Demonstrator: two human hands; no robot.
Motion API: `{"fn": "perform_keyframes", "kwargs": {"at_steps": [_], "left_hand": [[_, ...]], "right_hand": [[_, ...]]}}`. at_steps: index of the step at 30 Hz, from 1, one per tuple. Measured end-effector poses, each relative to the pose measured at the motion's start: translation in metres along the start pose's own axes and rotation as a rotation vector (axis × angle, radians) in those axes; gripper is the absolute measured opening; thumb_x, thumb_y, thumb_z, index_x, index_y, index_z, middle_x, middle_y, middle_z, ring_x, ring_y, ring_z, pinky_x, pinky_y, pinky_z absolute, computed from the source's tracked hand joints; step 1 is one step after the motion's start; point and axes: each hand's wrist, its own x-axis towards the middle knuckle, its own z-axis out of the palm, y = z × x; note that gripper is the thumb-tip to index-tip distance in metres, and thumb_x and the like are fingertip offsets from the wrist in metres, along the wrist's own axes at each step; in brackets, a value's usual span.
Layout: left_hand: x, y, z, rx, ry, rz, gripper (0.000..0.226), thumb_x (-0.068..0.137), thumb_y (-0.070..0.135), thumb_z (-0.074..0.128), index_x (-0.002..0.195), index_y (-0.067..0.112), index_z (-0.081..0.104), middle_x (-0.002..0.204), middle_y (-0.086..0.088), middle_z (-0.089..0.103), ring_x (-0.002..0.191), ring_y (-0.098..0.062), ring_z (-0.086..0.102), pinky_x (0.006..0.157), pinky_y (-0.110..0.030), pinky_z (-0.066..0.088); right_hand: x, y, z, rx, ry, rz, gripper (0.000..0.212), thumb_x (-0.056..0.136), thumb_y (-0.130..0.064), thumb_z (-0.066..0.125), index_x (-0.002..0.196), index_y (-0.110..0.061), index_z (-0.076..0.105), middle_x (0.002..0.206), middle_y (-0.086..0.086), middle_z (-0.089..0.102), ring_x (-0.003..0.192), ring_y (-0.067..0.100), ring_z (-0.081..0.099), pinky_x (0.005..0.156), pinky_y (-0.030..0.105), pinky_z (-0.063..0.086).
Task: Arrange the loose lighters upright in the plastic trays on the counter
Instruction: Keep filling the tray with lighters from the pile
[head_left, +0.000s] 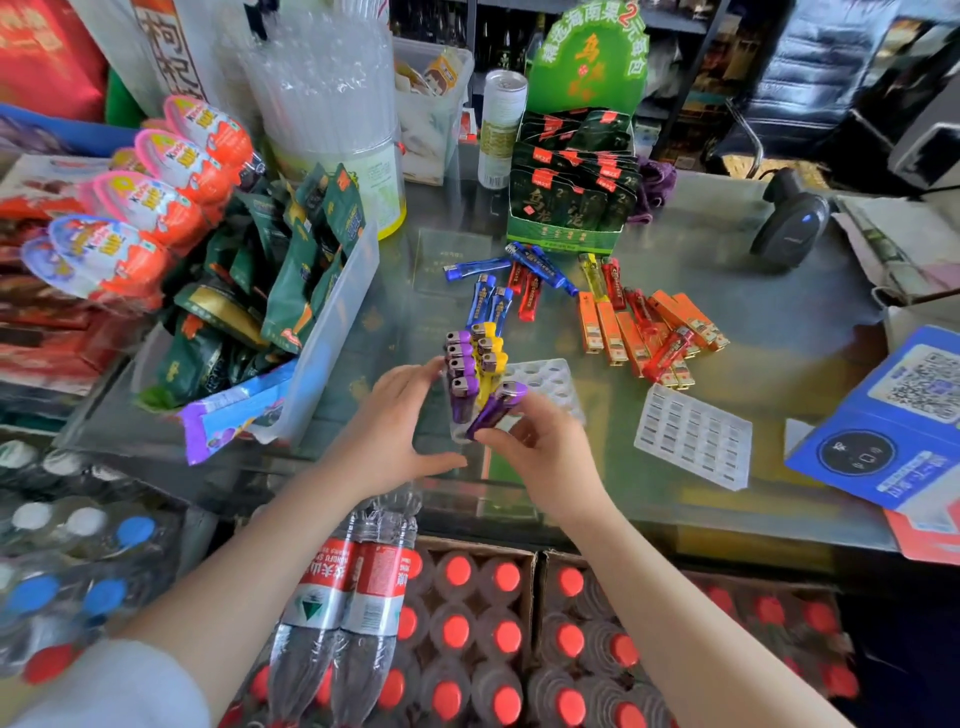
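The right hand (540, 447) pinches a tilted purple lighter (496, 408) over the plastic tray (550, 379). The left hand (400, 421), fingers straight, steadies the tray's side on the counter (727, 519).

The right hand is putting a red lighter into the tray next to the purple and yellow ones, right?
Not red. The lighter the right hand holds is purple, as the head view shows. It is going into the tray beside the purple and yellow ones.
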Motion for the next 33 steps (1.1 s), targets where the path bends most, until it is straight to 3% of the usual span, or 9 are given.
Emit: {"fn": "perform_keyframes", "kwargs": {"at_steps": [4,7,12,16,18,21,27,30,33], "left_hand": [[-0.018,-0.005,-0.006,0.018,0.022,-0.028,0.088,0.069,0.038,0.074,0.138,0.009,0.029,0.137,-0.010,0.037,0.129,-0.021,0.028,0.106,-0.029,0.021],[-0.030,-0.010,-0.011,-0.007,0.041,-0.043,0.080,0.073,0.041,0.071,0.137,0.013,0.032,0.138,-0.006,0.035,0.130,-0.017,0.027,0.106,-0.027,0.020],[-0.037,-0.014,-0.014,-0.028,0.057,-0.041,0.073,0.074,0.045,0.065,0.135,0.017,0.035,0.137,-0.003,0.038,0.129,-0.014,0.030,0.108,-0.035,0.027],[-0.037,-0.009,-0.010,-0.061,0.098,-0.025,0.073,0.073,0.052,0.055,0.134,0.016,0.036,0.135,0.000,0.040,0.123,-0.002,0.029,0.103,-0.021,0.022],[-0.036,-0.008,-0.010,-0.077,0.100,-0.028,0.069,0.077,0.047,0.058,0.135,0.017,0.035,0.136,0.001,0.039,0.125,-0.005,0.030,0.101,-0.020,0.022],[-0.032,-0.007,-0.013,-0.076,0.094,-0.039,0.070,0.078,0.040,0.064,0.136,0.018,0.033,0.139,0.001,0.037,0.129,-0.010,0.029,0.102,-0.023,0.024],[-0.012,-0.004,-0.011,-0.019,0.012,-0.073,0.079,0.072,0.040,0.071,0.136,0.015,0.033,0.139,-0.002,0.035,0.130,-0.015,0.027,0.103,-0.025,0.022],[0.000,-0.002,-0.004,-0.041,-0.012,-0.060,0.079,0.066,0.046,0.072,0.131,0.015,0.040,0.133,-0.005,0.041,0.126,-0.018,0.031,0.103,-0.027,0.024],[0.010,-0.004,0.001,-0.027,-0.026,-0.044,0.081,0.059,0.056,0.070,0.125,0.016,0.046,0.125,-0.003,0.046,0.121,-0.020,0.035,0.104,-0.034,0.029]], "right_hand": [[-0.002,0.003,0.014,-0.116,0.086,-0.074,0.010,0.075,-0.009,0.072,0.074,-0.012,0.063,0.050,-0.017,0.044,0.050,-0.004,0.047,0.050,0.006,0.033],[0.001,0.011,0.021,-0.210,0.113,-0.152,0.006,0.075,-0.012,0.071,0.079,-0.013,0.068,0.064,-0.012,0.055,0.054,-0.004,0.047,0.052,0.008,0.034],[0.004,0.018,0.019,-0.345,0.099,-0.183,0.010,0.077,-0.018,0.071,0.079,-0.008,0.068,0.069,-0.005,0.054,0.050,0.013,0.044,0.050,0.029,0.039],[0.006,0.017,0.012,-0.455,0.050,-0.298,0.012,0.080,-0.024,0.064,0.081,-0.013,0.066,0.075,0.003,0.063,0.054,0.013,0.042,0.045,0.023,0.028],[0.010,0.016,0.009,-0.502,-0.021,-0.337,0.017,0.082,-0.027,0.059,0.083,-0.011,0.064,0.081,0.004,0.065,0.057,0.022,0.053,0.045,0.024,0.033],[0.019,0.018,0.007,-0.590,-0.102,-0.330,0.024,0.086,-0.029,0.058,0.089,-0.006,0.064,0.090,0.007,0.065,0.074,0.032,0.061,0.052,0.034,0.046],[0.007,0.015,0.016,-0.677,0.024,-0.353,0.023,0.080,-0.028,0.059,0.078,-0.005,0.060,0.073,0.007,0.061,0.054,0.031,0.059,0.043,0.024,0.032],[0.009,0.005,0.007,-0.703,-0.041,-0.252,0.024,0.083,-0.031,0.063,0.092,-0.009,0.061,0.084,0.004,0.062,0.069,0.027,0.061,0.051,0.027,0.035],[0.016,0.001,-0.016,-0.621,-0.122,-0.151,0.023,0.085,-0.028,0.061,0.106,-0.018,0.062,0.087,-0.005,0.063,0.078,0.017,0.059,0.061,0.030,0.047]]}}
